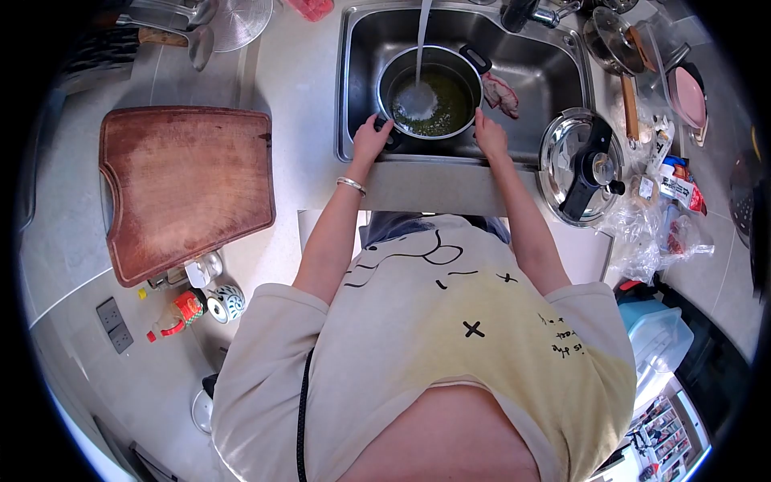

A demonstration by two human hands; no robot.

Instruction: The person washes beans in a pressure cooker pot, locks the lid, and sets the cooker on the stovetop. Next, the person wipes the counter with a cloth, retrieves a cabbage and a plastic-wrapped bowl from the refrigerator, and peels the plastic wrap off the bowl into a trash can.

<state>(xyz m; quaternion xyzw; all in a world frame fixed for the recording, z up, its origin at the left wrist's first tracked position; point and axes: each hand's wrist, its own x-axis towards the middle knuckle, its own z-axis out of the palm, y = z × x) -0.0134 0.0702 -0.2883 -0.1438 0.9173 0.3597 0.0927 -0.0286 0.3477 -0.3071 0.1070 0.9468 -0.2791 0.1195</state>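
A dark metal pot with a shiny rim and two black side handles sits in the sink. A stream of water falls into it, and greenish, foamy liquid lies inside. My left hand is closed at the near-left black handle, part of which its fingers cover. On the opposite side, my right hand pinches the pot's right rim, its lower fingers hidden. A pale pink piece of raw meat rests on the sink floor, right of the pot.
A pressure cooker lid lies on the counter right of the sink. Beyond it are a wooden-handled pan and plastic bags. At left lies a wooden cutting board, with ladles behind. The faucet stands at the sink's back.
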